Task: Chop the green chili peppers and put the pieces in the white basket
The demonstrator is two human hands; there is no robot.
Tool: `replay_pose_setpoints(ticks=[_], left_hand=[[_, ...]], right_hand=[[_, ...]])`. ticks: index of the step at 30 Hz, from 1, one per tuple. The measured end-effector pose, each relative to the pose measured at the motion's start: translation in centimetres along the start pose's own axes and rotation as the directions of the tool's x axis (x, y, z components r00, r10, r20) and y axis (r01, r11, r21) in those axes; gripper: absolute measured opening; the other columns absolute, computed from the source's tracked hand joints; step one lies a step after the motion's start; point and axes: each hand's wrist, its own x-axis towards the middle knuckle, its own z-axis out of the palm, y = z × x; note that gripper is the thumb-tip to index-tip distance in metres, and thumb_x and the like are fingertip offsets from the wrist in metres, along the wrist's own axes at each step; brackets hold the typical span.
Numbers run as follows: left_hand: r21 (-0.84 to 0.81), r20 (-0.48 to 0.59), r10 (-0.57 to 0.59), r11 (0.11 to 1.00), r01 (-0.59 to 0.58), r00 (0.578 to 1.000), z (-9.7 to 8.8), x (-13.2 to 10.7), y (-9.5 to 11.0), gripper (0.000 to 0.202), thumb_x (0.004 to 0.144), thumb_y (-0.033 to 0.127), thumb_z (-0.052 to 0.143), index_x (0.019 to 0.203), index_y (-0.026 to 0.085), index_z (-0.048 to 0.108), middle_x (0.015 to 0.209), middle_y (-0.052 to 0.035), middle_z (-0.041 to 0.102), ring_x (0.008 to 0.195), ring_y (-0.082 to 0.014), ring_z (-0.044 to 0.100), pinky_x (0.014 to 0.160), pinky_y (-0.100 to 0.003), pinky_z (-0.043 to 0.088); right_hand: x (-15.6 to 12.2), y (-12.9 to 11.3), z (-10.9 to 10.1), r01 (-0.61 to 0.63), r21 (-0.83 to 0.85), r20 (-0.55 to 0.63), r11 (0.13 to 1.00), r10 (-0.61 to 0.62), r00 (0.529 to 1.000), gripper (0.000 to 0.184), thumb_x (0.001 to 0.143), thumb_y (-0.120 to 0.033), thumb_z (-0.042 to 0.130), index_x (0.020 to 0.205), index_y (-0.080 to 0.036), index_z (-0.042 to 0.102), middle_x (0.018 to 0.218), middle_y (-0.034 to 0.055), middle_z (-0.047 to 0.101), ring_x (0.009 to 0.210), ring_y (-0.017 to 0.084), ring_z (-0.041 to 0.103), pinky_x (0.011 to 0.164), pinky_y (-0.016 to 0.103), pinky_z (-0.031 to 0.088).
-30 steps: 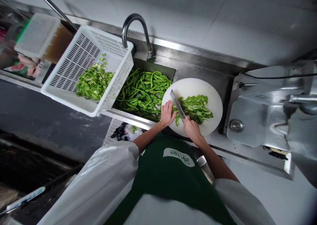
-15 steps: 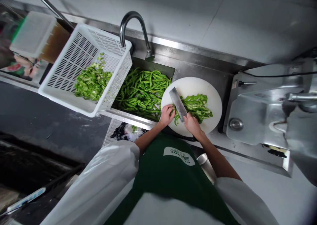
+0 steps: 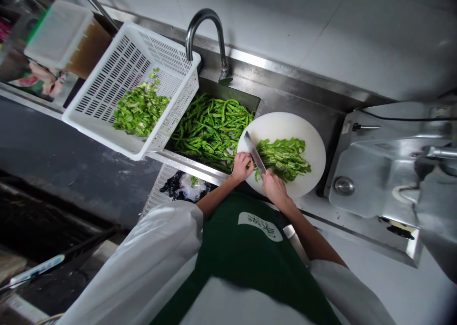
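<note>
On the round white cutting board, my right hand grips the handle of a cleaver. Its blade points away from me and to the left, edge down on the board. Close against the blade's left side, my left hand has its fingers curled on green peppers, which it mostly hides. Cut green peppers lie in a pile to the right of the blade. A few green pieces show by the blade near my right hand.
Left of the board, a sink basin holds many whole green peppers. A white plastic basket with chopped peppers stands beyond it. A curved faucet rises behind. A metal machine stands at right, plastic bags below the sink.
The cleaver has turned more upright, so less of its blade face shows. My hands stay close together at the board's left side. The whole view has shifted slightly.
</note>
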Motion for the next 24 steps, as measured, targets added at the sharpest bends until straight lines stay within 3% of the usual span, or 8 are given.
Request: replay_pose_setpoints(ticks=[3, 8, 12, 16, 21, 24], left_hand=[[0.015, 0.035, -0.032, 0.999, 0.032, 0.999, 0.4, -0.1, -0.4, 0.009, 0.096, 0.023, 0.055, 0.090, 0.021, 0.062, 0.106, -0.0095, 0.065, 0.105, -0.0251, 0.057, 0.096, -0.044, 0.049], [-0.062, -0.024, 0.000, 0.998, -0.001, 1.000, 0.0, -0.3, -0.2, 0.012, 0.098, 0.029, 0.055, 0.096, 0.021, 0.062, 0.105, -0.0102, 0.062, 0.104, -0.0251, 0.058, 0.095, -0.044, 0.050], [-0.161, -0.117, -0.094, 0.984, 0.075, 0.989, -1.7, -0.7, -0.2, 0.027, 0.104, 0.038, 0.048, 0.121, 0.020, 0.060, 0.121, -0.0132, 0.058, 0.121, -0.0254, 0.056, 0.108, -0.045, 0.048], [-0.110, -0.200, -0.227, 0.972, 0.209, 0.953, -2.4, -1.5, -0.5, 0.045, 0.108, 0.045, 0.037, 0.145, 0.020, 0.047, 0.149, -0.0183, 0.044, 0.146, -0.0279, 0.041, 0.124, -0.052, 0.035], [-0.020, 0.001, -0.211, 0.977, 0.211, 0.977, -0.6, -2.3, -0.4, 0.060, 0.109, 0.051, 0.027, 0.164, 0.028, 0.023, 0.172, -0.0131, 0.024, 0.162, -0.0269, 0.017, 0.130, -0.055, 0.024], [-0.002, 0.105, -0.228, 0.973, 0.229, 0.968, 0.0, -2.6, -0.2, 0.068, 0.109, 0.051, 0.021, 0.168, 0.019, 0.014, 0.175, -0.0168, 0.018, 0.164, -0.0280, 0.012, 0.131, -0.055, 0.021]], right_hand=[[0.5, -0.6, 0.9, -0.015, 0.016, 0.012, 1.000, 0.015, 1.000, 0.033, 0.110, -0.024, 0.031, 0.132, -0.008, 0.050, 0.106, 0.0207, 0.076, 0.101, 0.028, 0.075, 0.081, 0.030, 0.049], [1.2, 0.2, 0.6, -0.039, 0.059, 0.018, 0.998, 0.038, 0.999, 0.033, 0.111, -0.028, 0.031, 0.127, -0.010, 0.053, 0.107, 0.0213, 0.076, 0.101, 0.028, 0.075, 0.081, 0.031, 0.048], [0.6, 1.1, -0.5, -0.013, 0.071, 0.032, 0.997, 0.011, 0.999, 0.032, 0.111, -0.031, 0.033, 0.125, -0.012, 0.055, 0.105, 0.0194, 0.076, 0.099, 0.029, 0.075, 0.082, 0.032, 0.048], [-0.7, -0.2, -0.1, -0.008, 0.060, -0.016, 0.998, 0.009, 1.000, 0.037, 0.111, -0.029, 0.027, 0.127, -0.010, 0.054, 0.099, 0.0193, 0.076, 0.095, 0.029, 0.076, 0.081, 0.033, 0.049], [-0.3, -2.8, 1.7, 0.009, 0.072, -0.007, 0.997, -0.009, 1.000, 0.035, 0.110, -0.024, 0.030, 0.135, -0.007, 0.049, 0.101, 0.0194, 0.077, 0.098, 0.027, 0.076, 0.083, 0.031, 0.050], [0.4, -3.1, 1.8, -0.036, 0.090, -0.001, 0.995, 0.037, 0.999, 0.035, 0.111, -0.025, 0.031, 0.135, -0.007, 0.049, 0.104, 0.0202, 0.077, 0.100, 0.027, 0.076, 0.084, 0.031, 0.051]])
